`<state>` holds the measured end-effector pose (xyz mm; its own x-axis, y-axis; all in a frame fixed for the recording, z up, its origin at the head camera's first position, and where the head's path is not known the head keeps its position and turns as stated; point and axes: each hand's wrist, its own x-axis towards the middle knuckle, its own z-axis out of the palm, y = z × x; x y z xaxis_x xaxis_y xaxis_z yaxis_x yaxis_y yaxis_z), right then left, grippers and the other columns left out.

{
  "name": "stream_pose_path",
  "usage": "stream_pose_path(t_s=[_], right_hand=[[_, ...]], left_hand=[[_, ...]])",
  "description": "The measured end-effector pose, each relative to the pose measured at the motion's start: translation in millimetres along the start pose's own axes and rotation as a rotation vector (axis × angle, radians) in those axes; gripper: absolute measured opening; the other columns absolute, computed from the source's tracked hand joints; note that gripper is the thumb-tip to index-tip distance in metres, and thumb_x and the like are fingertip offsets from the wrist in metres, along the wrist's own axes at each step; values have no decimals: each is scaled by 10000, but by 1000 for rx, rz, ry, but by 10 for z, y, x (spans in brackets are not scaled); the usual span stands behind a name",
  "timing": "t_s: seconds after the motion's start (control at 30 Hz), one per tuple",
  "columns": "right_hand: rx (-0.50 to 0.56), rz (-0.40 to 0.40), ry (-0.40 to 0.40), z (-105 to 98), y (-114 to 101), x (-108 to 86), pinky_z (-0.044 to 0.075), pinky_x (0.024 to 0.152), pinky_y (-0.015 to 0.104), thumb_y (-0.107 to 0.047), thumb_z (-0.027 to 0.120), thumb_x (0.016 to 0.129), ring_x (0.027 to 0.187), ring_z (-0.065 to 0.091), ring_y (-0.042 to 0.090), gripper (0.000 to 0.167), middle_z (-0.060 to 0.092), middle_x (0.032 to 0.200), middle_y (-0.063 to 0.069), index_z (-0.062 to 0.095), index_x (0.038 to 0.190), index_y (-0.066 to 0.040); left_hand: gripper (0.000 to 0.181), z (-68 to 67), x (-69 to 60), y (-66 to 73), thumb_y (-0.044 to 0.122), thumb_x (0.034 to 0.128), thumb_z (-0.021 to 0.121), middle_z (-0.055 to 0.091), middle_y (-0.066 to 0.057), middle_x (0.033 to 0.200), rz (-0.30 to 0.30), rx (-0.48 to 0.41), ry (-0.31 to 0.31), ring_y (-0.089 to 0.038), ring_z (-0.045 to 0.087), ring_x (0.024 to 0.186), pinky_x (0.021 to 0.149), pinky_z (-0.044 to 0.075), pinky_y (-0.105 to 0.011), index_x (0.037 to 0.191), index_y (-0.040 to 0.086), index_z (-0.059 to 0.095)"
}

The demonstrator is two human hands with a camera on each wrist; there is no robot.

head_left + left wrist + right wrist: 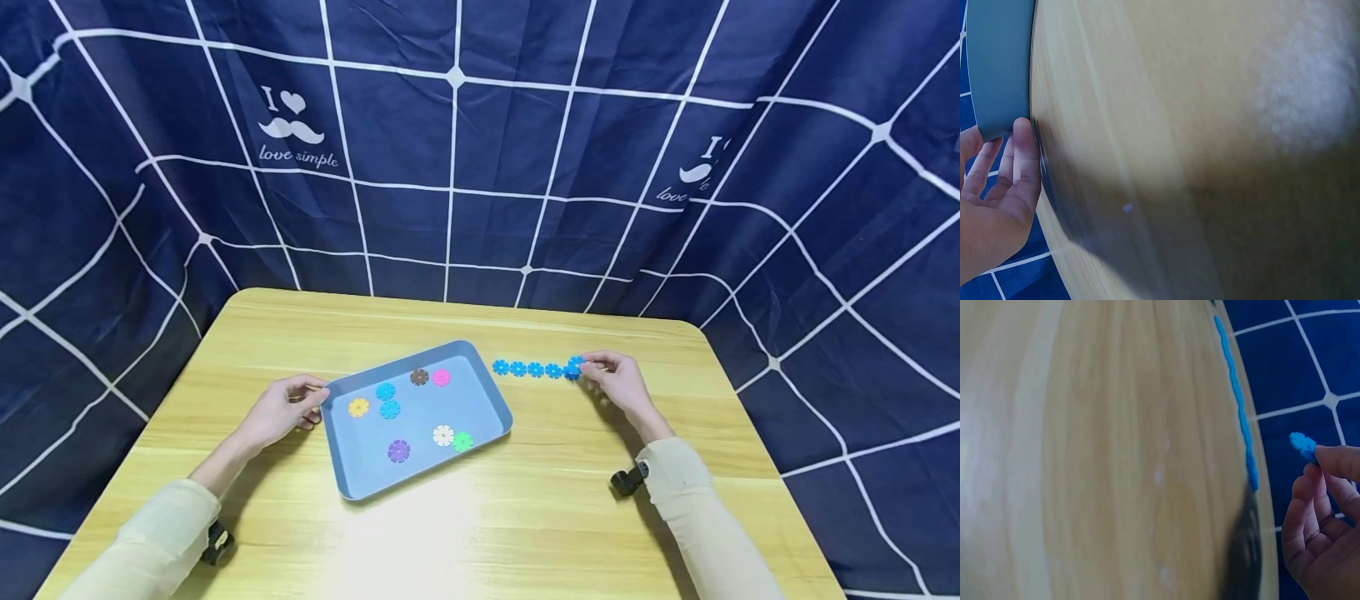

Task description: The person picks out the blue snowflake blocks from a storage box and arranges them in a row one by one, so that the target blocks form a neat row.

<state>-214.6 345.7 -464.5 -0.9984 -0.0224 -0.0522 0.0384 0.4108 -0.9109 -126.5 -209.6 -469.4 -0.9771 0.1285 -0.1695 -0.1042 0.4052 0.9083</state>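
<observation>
The far left corner of a blue-grey tray (468, 402) is held between the thumb and fingers of the left hand (277, 408). A blue disc (1302, 444) is pinched between the thumb and fingers of the right hand (621, 385); it is raised above the bench (555, 517), at the right end of a row of blue discs (536, 370). The row is laid out to the right of the tray, toward the far edge. Within the tray, a yellow disc (358, 407) is placed at the left, beside two light blue discs (389, 408). A brown disc (419, 377) and a pink disc (441, 377) are set side by side along the far side. A purple disc (399, 452) is seen at the near side, with a cream disc (443, 435) and a green disc (462, 441) to its right. The bench is backed by a navy curtain (495, 133) patterned with white lines.
</observation>
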Motion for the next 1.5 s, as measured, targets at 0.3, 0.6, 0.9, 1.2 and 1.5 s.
stream_pose_path(t_s=[0.3,0.6,0.9,1.2,1.5], right_hand=[[-25,61,21,-91,154,59,531,555,218,-128,700,1014,635,602,61,388,675,777,-161,637,1322,100],[-78,61,9,-148,215,95,535,596,202,-150,682,1029,693,621,53,392,676,820,-136,635,1326,103],[-127,90,1,-201,236,145,525,605,209,-168,673,1039,711,610,70,366,671,840,-83,654,1312,75],[-168,106,16,-169,228,150,513,580,211,-145,666,1037,677,586,73,337,643,799,-69,666,1275,93],[-270,103,26,-142,221,152,531,627,197,-160,665,1033,702,600,73,313,690,837,-18,693,1237,76]], left_hand=[[385,-2,-11,12,190,1085,607,718,-129,939,-1,0,-1,-135,680,751,676,640,-271,1330,-107,608],[381,-7,-9,22,191,1084,609,718,-134,948,-4,8,6,-140,683,756,680,641,-270,1323,-106,613],[370,-12,9,22,185,1084,608,715,-132,932,0,17,6,-142,677,752,674,640,-271,1315,-104,616],[368,-7,12,18,178,1079,615,700,-91,896,-4,11,1,-141,675,746,675,640,-271,1307,-111,616],[377,-14,7,18,183,1082,611,708,-115,920,-1,13,-5,-136,675,747,678,640,-271,1314,-115,610]])
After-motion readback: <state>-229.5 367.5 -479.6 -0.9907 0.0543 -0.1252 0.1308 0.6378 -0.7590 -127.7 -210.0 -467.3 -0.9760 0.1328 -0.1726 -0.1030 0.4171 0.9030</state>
